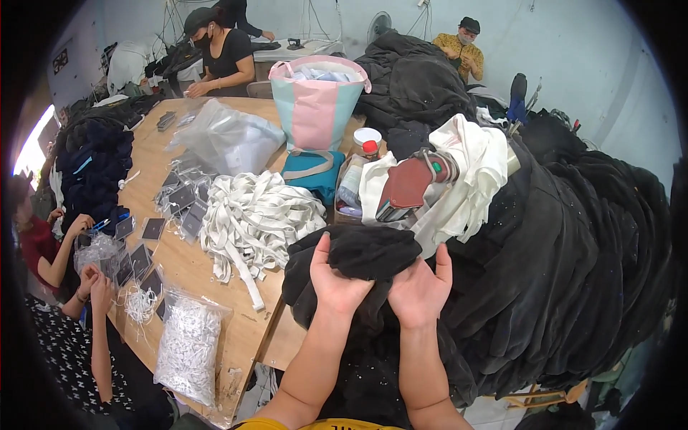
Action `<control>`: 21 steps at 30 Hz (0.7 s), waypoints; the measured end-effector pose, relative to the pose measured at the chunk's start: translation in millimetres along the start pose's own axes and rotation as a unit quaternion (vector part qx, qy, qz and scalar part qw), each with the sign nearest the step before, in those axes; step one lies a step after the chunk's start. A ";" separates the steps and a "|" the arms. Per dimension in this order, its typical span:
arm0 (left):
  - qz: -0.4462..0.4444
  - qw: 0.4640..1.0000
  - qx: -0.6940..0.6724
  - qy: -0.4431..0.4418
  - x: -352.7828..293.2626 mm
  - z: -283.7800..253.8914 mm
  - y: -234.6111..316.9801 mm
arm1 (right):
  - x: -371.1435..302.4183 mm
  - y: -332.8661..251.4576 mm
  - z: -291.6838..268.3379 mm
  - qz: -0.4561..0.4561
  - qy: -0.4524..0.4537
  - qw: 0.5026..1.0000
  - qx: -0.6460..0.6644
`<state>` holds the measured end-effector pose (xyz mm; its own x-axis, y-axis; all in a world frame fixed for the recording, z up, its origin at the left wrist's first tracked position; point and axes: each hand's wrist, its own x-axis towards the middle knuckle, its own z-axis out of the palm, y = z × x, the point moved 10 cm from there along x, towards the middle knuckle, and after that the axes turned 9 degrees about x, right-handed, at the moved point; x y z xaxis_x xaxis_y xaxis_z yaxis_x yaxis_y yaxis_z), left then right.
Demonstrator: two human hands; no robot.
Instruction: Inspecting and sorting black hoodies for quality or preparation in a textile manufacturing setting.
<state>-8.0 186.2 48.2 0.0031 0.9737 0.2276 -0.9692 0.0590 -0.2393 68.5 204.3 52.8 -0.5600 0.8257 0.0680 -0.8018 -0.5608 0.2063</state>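
Both of my hands are under a bunched piece of soft black cloth (376, 252), palms turned up and thumbs standing out at its sides. My left hand (338, 283) carries the cloth's left part, its fingers hidden beneath the fabric. On the other side, my right hand (419, 290) supports the right end, fingers curled in behind it. More black fabric (304, 290) hangs below and left of my hands, over the table's edge. Just beyond the cloth lie a reddish-brown case (406, 188) and a crumpled white cloth (469, 168).
Large piles of black garments (566, 258) rise at right. The wooden table (276, 287) bears a heap of white tape (258, 218), a bag of small white pieces (190, 351), dark tags (190, 215), a teal pouch (319, 175) and a striped tote (315, 107). Co-workers' hands (97, 279) work at left.
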 end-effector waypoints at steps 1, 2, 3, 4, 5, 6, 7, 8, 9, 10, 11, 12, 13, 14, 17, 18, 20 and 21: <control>0.003 0.999 0.038 0.021 -1.8 -1.7 2.0 | -1.5 4.8 5.1 0.026 -0.034 0.999 0.008; 0.012 0.995 0.081 0.055 -4.6 -5.8 5.4 | -2.9 2.3 -2.2 0.014 -0.007 0.998 -0.057; 0.009 0.997 0.072 0.041 -6.0 -0.4 6.3 | -5.1 1.1 -6.1 0.011 0.004 0.993 -0.114; 0.010 0.997 0.071 0.043 -9.0 0.9 7.1 | -8.2 -1.5 -11.3 0.003 0.023 0.992 -0.123; 0.012 0.992 0.114 0.058 -12.5 -0.6 9.1 | -12.2 -1.5 -15.3 0.009 0.034 0.983 -0.183; 0.011 0.983 0.164 0.079 -16.0 -4.2 10.8 | -16.7 -4.2 -23.0 0.007 0.066 0.965 -0.252; 0.015 0.984 0.156 0.079 -18.6 -4.8 11.8 | -21.9 -7.7 -27.6 0.003 0.085 0.950 -0.300; 0.008 0.983 0.167 0.077 -21.1 -6.4 10.3 | -25.8 -2.1 -26.2 0.024 0.061 0.957 -0.284; 0.005 0.979 0.185 0.088 -23.1 -10.8 10.3 | -29.5 -2.4 -28.2 0.023 0.066 0.965 -0.253; -0.004 0.979 0.174 0.107 -24.9 -18.1 8.3 | -32.8 -5.5 -33.4 0.011 0.090 0.968 -0.232; -0.006 0.981 0.171 0.094 -24.3 -18.5 7.6 | -32.5 7.0 -17.3 0.054 0.003 0.991 -0.125; -0.017 0.984 0.146 0.098 -23.6 -22.1 5.5 | -32.7 3.7 -19.2 0.036 0.015 0.993 -0.111; -0.024 0.983 0.119 0.139 -24.7 -32.5 5.4 | -31.4 -1.4 -20.1 0.011 0.029 0.995 -0.097; -0.020 0.984 0.113 0.140 -22.9 -33.8 7.9 | -29.9 0.6 -17.6 0.015 0.024 0.996 -0.080; -0.009 0.990 0.093 0.105 -15.5 -26.3 16.8 | -22.7 6.8 -5.3 0.030 0.005 0.998 -0.060; -0.020 0.995 0.043 0.093 -13.5 -22.9 16.8 | -20.7 10.1 -1.2 0.037 0.001 0.998 -0.049; -0.010 0.993 0.045 0.108 -11.7 -24.3 22.2 | -18.0 20.3 17.1 0.075 -0.052 0.995 0.046; 0.001 0.990 0.036 0.137 -12.4 -29.0 24.9 | -16.8 21.8 20.8 0.076 -0.054 0.995 0.046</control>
<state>-25.1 181.9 12.0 0.0573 0.9976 -0.0391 -0.9843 0.0499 -0.1691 64.8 179.5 76.4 -0.6436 0.7367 0.2076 -0.6849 -0.6754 0.2734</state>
